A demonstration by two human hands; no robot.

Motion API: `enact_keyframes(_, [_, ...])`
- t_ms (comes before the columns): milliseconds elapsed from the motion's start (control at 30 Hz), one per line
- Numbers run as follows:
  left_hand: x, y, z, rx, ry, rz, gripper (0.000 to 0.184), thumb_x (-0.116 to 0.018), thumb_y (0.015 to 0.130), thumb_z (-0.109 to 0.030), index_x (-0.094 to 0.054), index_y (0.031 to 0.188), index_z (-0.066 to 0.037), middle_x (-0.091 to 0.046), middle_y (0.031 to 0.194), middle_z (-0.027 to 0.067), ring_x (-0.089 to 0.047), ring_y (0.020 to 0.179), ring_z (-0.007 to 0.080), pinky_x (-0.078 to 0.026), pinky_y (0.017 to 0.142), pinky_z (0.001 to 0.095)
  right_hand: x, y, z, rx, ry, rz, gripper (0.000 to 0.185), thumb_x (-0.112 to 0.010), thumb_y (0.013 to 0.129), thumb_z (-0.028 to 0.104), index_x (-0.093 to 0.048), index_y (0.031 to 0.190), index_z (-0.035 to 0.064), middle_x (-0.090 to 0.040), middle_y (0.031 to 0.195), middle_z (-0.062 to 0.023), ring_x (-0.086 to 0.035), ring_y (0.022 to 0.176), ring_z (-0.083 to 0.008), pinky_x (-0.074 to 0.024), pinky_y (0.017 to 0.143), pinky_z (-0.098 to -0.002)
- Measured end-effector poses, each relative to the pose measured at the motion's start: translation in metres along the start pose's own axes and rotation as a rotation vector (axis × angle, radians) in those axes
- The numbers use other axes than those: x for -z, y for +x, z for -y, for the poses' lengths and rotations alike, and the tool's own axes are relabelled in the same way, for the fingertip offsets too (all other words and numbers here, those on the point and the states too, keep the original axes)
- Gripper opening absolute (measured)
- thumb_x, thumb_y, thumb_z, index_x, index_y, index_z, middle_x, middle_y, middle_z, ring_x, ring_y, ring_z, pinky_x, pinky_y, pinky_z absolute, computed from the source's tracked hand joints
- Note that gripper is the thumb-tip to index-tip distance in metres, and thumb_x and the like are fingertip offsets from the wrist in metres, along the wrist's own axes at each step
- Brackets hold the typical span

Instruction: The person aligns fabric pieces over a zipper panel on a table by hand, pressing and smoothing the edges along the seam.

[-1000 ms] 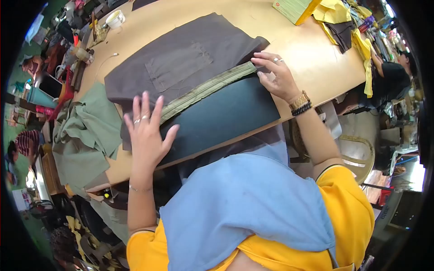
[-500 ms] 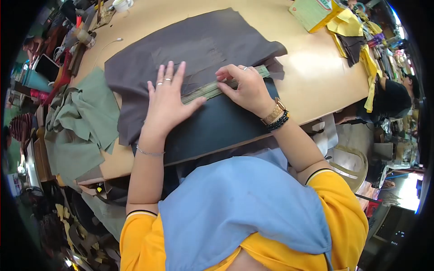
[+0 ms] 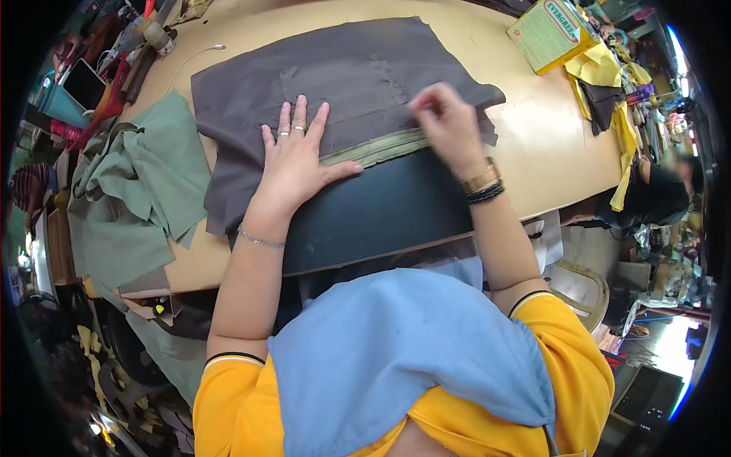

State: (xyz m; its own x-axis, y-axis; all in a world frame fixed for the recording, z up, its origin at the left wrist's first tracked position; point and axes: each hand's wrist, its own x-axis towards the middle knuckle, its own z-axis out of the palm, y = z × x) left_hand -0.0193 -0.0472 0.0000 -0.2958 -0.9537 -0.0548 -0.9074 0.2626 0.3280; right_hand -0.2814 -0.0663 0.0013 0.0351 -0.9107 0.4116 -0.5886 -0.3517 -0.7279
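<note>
A dark grey-brown fabric piece (image 3: 251, 76) lies spread on the table, with a patch-like panel showing in its middle. Along its near edge runs a narrow green ridged strip (image 3: 388, 146), bordering a flat black board (image 3: 373, 206). My left hand (image 3: 297, 160) presses flat on the fabric, fingers spread, with the thumb resting along the strip. Over the strip's right end is my right hand (image 3: 449, 126), its fingers curled together as in a pinch. It is slightly blurred, and whatever is between the fingertips cannot be made out.
Crumpled sage-green cloth (image 3: 137, 183) hangs over the table's left edge. At the far right stands a yellow-green tin (image 3: 552, 38) beside yellow scraps (image 3: 598, 65). A white cable (image 3: 190, 68) lies at the far left. Another person (image 3: 659, 190) is at the right.
My right hand has lifted and moved right and slightly away from me, off the strip's middle. My left hand stays flat on the fabric. The whole view has shifted slightly.
</note>
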Motion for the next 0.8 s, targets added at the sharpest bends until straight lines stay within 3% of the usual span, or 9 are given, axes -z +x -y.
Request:
enact_keyframes(167, [-0.002, 0.000, 0.001, -0.009, -0.015, -0.016, 0.115, -0.072, 0.071, -0.076, -0.029, 0.161, -0.017, -0.017, 0.168, 0.0201, -0.010, 0.157, 0.0376, -0.009, 0.122, 0.0628, 0.097, 0.018, -0.087, -0.037, -0.310, -0.508, 0.009, -0.069, 0.095, 0.014, -0.068, 0.098, 0.0063, -0.071, 0.086, -0.0068, -0.063, 0.069, -0.0144, -0.0512, 0.065, -0.0294])
enact_keyframes(233, [-0.003, 0.000, 0.001, -0.007, -0.007, -0.016, 0.115, -0.072, 0.072, -0.076, -0.029, 0.161, -0.017, -0.017, 0.168, 0.0203, -0.010, 0.157, 0.0375, -0.008, 0.122, 0.0629, 0.122, 0.015, -0.077, -0.131, -0.343, -0.625, 0.014, -0.071, 0.095, 0.016, -0.067, 0.102, 0.0052, -0.072, 0.091, -0.0056, -0.064, 0.073, -0.0134, -0.0518, 0.066, -0.0284])
enact_keyframes(300, [-0.001, 0.001, -0.001, -0.005, -0.009, -0.006, 0.114, -0.072, 0.072, -0.075, -0.029, 0.161, -0.017, -0.017, 0.168, 0.0203, -0.010, 0.157, 0.0376, -0.008, 0.122, 0.0629, 0.113, 0.014, -0.071, -0.029, -0.175, -0.541, 0.015, -0.071, 0.095, 0.016, -0.066, 0.104, 0.0049, -0.071, 0.090, -0.0041, -0.065, 0.074, -0.0133, -0.0526, 0.068, -0.0276])
enact_keyframes(367, [-0.001, 0.002, -0.001, -0.015, -0.012, 0.002, 0.115, -0.072, 0.072, -0.075, -0.029, 0.161, -0.016, -0.017, 0.168, 0.0212, -0.010, 0.156, 0.0386, -0.008, 0.122, 0.0635, 0.068, 0.003, -0.020, -0.038, -0.086, -0.263, 0.015, -0.072, 0.094, 0.014, -0.066, 0.105, 0.0046, -0.071, 0.088, -0.0056, -0.067, 0.078, -0.0149, -0.0537, 0.071, -0.0282])
enact_keyframes(433, [-0.002, 0.003, 0.000, -0.029, -0.016, 0.000, 0.116, -0.072, 0.072, -0.076, -0.029, 0.160, -0.014, -0.017, 0.167, 0.0230, -0.009, 0.156, 0.0405, -0.008, 0.121, 0.0647, 0.033, -0.006, 0.003, 0.206, -0.075, 0.078, 0.020, -0.072, 0.093, 0.006, -0.064, 0.112, 0.0045, -0.070, 0.090, -0.0061, -0.070, 0.086, -0.0150, -0.0554, 0.076, -0.0285])
enact_keyframes(500, [-0.004, 0.003, 0.001, -0.033, -0.015, -0.008, 0.116, -0.073, 0.072, -0.075, -0.030, 0.160, -0.014, -0.017, 0.167, 0.0231, -0.010, 0.156, 0.0406, -0.009, 0.121, 0.0646, 0.010, -0.003, 0.017, 0.362, -0.110, 0.250, 0.023, -0.071, 0.090, 0.004, -0.062, 0.112, 0.0033, -0.071, 0.091, -0.0089, -0.071, 0.087, -0.0209, -0.0560, 0.077, -0.0324])
enact_keyframes(700, [0.000, 0.002, -0.002, -0.031, -0.022, -0.007, 0.115, -0.074, 0.071, -0.074, -0.031, 0.160, -0.013, -0.018, 0.167, 0.0231, -0.011, 0.156, 0.0409, -0.009, 0.121, 0.0647, -0.003, 0.026, 0.012, 0.336, -0.131, 0.518, 0.016, -0.066, 0.089, 0.006, -0.061, 0.104, 0.0059, -0.071, 0.089, -0.0108, -0.069, 0.086, -0.0325, -0.0551, 0.076, -0.0410])
enact_keyframes(800, [-0.001, 0.002, -0.001, -0.034, -0.015, -0.012, 0.115, -0.074, 0.072, -0.074, -0.031, 0.160, -0.014, -0.018, 0.166, 0.0232, -0.011, 0.155, 0.0411, -0.010, 0.121, 0.0651, -0.001, 0.021, 0.006, 0.472, -0.291, 0.504, 0.009, -0.061, 0.092, 0.005, -0.061, 0.101, 0.0044, -0.070, 0.092, -0.0117, -0.068, 0.088, -0.0313, -0.0546, 0.078, -0.0406])
